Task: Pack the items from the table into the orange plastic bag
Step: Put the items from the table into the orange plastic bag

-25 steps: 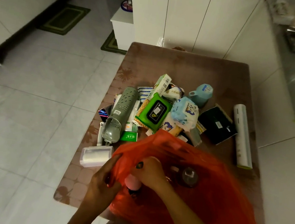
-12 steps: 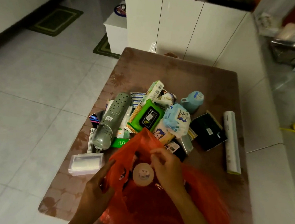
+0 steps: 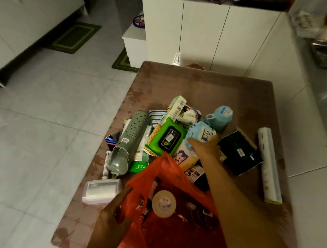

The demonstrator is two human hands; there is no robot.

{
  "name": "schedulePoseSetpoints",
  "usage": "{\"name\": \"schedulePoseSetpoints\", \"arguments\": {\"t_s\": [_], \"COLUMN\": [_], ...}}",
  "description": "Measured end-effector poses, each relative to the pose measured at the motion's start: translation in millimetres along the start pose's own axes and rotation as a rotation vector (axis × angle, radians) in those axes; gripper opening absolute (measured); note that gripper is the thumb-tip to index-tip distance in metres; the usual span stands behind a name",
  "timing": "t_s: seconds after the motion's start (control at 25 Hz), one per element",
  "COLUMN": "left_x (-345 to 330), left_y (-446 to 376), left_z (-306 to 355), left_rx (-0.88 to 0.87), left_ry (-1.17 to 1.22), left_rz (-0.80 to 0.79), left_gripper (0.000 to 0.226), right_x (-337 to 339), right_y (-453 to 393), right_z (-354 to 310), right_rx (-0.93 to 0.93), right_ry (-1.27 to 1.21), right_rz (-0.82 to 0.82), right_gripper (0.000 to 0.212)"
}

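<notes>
Risk: pile may topple as right hand, fingers spread, reaches light-blue pack mid-tabletop | left hand pinches orange plastic bag rim, near edge; mouth may sag shut.

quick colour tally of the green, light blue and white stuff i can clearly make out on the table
green: 2, the wipes pack and the small box
light blue: 2, the mug and the soft pack
white: 2, the long roll and the lint roller
total: 6
</notes>
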State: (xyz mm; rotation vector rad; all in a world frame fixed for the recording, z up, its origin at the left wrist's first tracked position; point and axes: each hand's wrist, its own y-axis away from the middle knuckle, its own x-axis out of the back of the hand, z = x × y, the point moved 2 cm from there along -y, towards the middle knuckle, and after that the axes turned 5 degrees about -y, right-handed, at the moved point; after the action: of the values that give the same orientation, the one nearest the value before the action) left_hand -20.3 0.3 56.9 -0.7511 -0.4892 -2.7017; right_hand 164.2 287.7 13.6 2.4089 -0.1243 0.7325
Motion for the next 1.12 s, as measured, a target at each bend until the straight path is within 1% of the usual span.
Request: {"name": "schedulePoseSetpoints", "arguments": {"t_s": [0.08, 0.16, 0.24, 0.28, 0.36, 0.44, 0.52, 0.56, 0.64, 0.72, 0.76, 0.8, 0.92, 0.96, 1.0, 1.04, 1.08, 1.12], "left_x": [-0.6, -2.6, -4.2, -4.1, -2.0, 2.0, 4.6, 5.6, 7.3, 7.5, 7.4, 7.5, 8.9, 9.0, 9.5, 12.7, 18.0, 24.6], "left_y": [-3.4, -5.0, -5.6, -6.0, -7.0, -7.5, -5.7, -3.9, -0.3, 2.4, 3.2, 3.7, 6.9, 9.2, 11.8, 12.4, 8.8, 0.6], "left_z": [-1.7, -0.9, -0.2, -0.1, -0.3, -3.5, -7.8, -9.5, -11.3, -9.9, -9.4, -10.2, -19.5, -21.6, -23.8, -26.0, -29.7, -36.3], "left_rx": [0.007, -0.013, -0.036, -0.042, -0.043, -0.025, -0.005, 0.002, -0.011, -0.052, -0.065, -0.069, -0.087, -0.095, -0.098, -0.089, -0.066, -0.035], "left_ry": [0.016, 0.022, 0.007, -0.002, -0.022, -0.055, -0.061, -0.049, -0.028, -0.010, 0.004, 0.012, -0.004, -0.001, 0.017, 0.060, 0.124, 0.181], "left_rz": [0.009, 0.008, -0.010, -0.011, 0.004, 0.039, 0.033, 0.019, -0.008, -0.027, -0.034, -0.038, -0.013, -0.019, -0.035, -0.040, -0.008, 0.067], "left_gripper": [0.073, 0.073, 0.072, 0.071, 0.070, 0.070, 0.072, 0.073, 0.075, 0.074, 0.072, 0.071, 0.068, 0.066, 0.064, 0.062, 0.061, 0.058], "right_x": [4.4, 15.8, 35.3, 47.6, 75.5, 101.8, 110.6, 105.5, 81.7, 51.2, 35.9, 22.5, -5.5, -10.0, -12.2, -14.0, -13.1, -10.0], "right_y": [-6.7, -8.9, 0.9, 10.9, 38.3, 72.9, 108.6, 121.9, 141.4, 150.3, 150.3, 148.1, 136.4, 134.8, 136.1, 139.2, 142.6, 146.9], "right_z": [-0.3, -0.3, -0.5, 1.3, 14.3, 42.3, 77.3, 96.2, 130.0, 153.4, 162.7, 169.8, 187.7, 191.7, 194.9, 195.2, 195.5, 194.5], "right_rx": [-0.012, -0.011, -0.001, 0.023, 0.110, 0.220, 0.294, 0.300, 0.236, 0.196, 0.237, 0.319, 0.657, 0.692, 0.716, 0.783, 0.866, 0.923], "right_ry": [-0.098, -0.286, -0.501, -0.594, -0.685, -0.623, -0.452, -0.358, -0.190, -0.052, 0.007, 0.083, 0.455, 0.526, 0.599, 0.675, 0.706, 0.675], "right_rz": [0.041, 0.049, 0.020, -0.031, -0.214, -0.432, -0.666, -0.766, -0.921, -1.002, -0.989, -0.933, -0.623, -0.570, -0.550, -0.526, -0.506, -0.479], "right_gripper": [0.095, 0.081, 0.065, 0.058, 0.051, 0.056, 0.062, 0.061, 0.056, 0.052, 0.052, 0.052, 0.059, 0.060, 0.062, 0.063, 0.062, 0.057]}}
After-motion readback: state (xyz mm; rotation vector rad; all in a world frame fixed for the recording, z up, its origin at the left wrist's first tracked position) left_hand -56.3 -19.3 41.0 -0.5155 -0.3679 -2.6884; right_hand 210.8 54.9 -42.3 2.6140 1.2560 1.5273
